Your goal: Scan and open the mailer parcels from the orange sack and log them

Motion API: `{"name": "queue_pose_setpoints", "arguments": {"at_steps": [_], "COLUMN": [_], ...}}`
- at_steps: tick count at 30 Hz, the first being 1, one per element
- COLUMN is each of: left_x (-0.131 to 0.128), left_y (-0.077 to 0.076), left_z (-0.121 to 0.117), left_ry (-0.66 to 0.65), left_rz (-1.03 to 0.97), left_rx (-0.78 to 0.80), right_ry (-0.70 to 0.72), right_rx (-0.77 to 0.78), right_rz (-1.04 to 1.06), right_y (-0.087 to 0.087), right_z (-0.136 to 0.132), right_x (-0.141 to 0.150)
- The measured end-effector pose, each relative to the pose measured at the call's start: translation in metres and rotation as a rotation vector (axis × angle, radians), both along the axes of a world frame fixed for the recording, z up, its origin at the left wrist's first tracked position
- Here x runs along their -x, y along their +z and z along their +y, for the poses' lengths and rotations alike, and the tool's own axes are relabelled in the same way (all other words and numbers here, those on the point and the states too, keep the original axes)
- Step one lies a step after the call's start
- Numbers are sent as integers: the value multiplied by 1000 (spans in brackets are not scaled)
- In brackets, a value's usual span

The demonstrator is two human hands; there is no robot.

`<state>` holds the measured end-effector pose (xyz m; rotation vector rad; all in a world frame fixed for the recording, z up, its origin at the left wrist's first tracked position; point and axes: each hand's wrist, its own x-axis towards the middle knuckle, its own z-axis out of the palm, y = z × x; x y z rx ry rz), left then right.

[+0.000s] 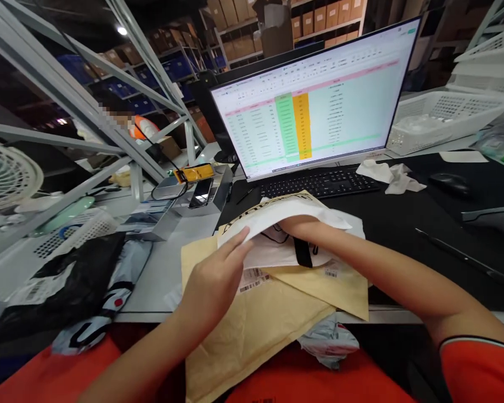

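Observation:
My left hand (216,280) pinches the open edge of a white mailer bag (285,215) and holds its mouth up. My right hand (296,226) reaches inside that bag; its fingers are hidden by the flap. The bag lies on a stack of tan padded envelopes (256,324) with barcode labels (252,280), at the front edge of the desk. A black strap or tag (303,253) shows at the bag's opening.
A monitor (315,95) showing a spreadsheet and a black keyboard (323,182) stand behind the bag. Crumpled white cloth (388,174) and a mouse (451,183) lie to the right, near white baskets (445,115). Black and grey poly bags (84,285) lie at the left.

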<state>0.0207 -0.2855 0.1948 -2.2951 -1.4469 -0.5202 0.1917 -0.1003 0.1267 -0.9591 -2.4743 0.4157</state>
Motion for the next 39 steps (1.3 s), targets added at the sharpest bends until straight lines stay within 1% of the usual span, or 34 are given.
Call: {"name": "queue_pose_setpoints", "arguments": {"at_steps": [1, 3, 5, 7, 10, 13, 15, 17, 18, 19, 22, 23, 24, 25, 27, 29, 32, 34, 35, 37, 39], "left_x": [4, 12, 17, 19, 21, 25, 32, 40, 44, 48, 58, 61, 64, 66, 69, 71, 72, 71, 70, 64, 48], "left_y": [1, -1, -8, -14, -17, -13, -10, -11, -12, -13, -16, -16, -16, -15, -13, -10, -6, -2, 0, 6, 11], "left_z": [4, 12, 16, 16, 11, 7, 5, 2, 1, 0, -2, -2, -3, -3, -3, -3, -4, -4, -4, -3, 0], "left_ry": [8, 31, 48, 74, 184, 281, 291, 265, 239, 210, 145, 131, 120, 113, 110, 132, 140, 126, 125, 128, 98], "left_rz": [-25, -72, -109, -122, -75, -29, -35, -50, -55, -59, -69, -78, -92, -110, -150, -181, -203, -209, -212, -220, -224], "left_rx": [-3, -10, -6, 17, 90, 156, 175, 185, 191, 197, 228, 250, 276, 305, 339, 339, 324, 311, 298, 245, 166], "right_ry": [42, 128, 181, 187, 180, 270, 365, 401, 381, 329, 80, 7, -35, -42, 4, 78, 186, 247, 252, 216, 173], "right_rx": [42, 110, 137, 127, 81, 6, -11, -32, -72, -142, -426, -485, -506, -496, -439, -407, -382, -340, -322, -301, -298], "right_rz": [-33, -115, -175, -213, -233, -181, -197, -237, -225, -186, -27, -10, -21, -46, -101, -132, -111, -16, 57, 205, 300], "right_y": [6, 18, 26, 31, 33, 36, 38, 37, 36, 33, 21, 16, 12, 8, 2, 0, 5, 12, 15, 23, 30], "right_z": [7, 14, 15, 10, -6, -26, -40, -53, -59, -63, -66, -64, -61, -57, -49, -43, -40, -40, -41, -41, -43], "right_x": [3, 5, 1, -10, -41, -84, -115, -144, -157, -167, -184, -185, -185, -183, -176, -167, -155, -149, -146, -139, -131]}}
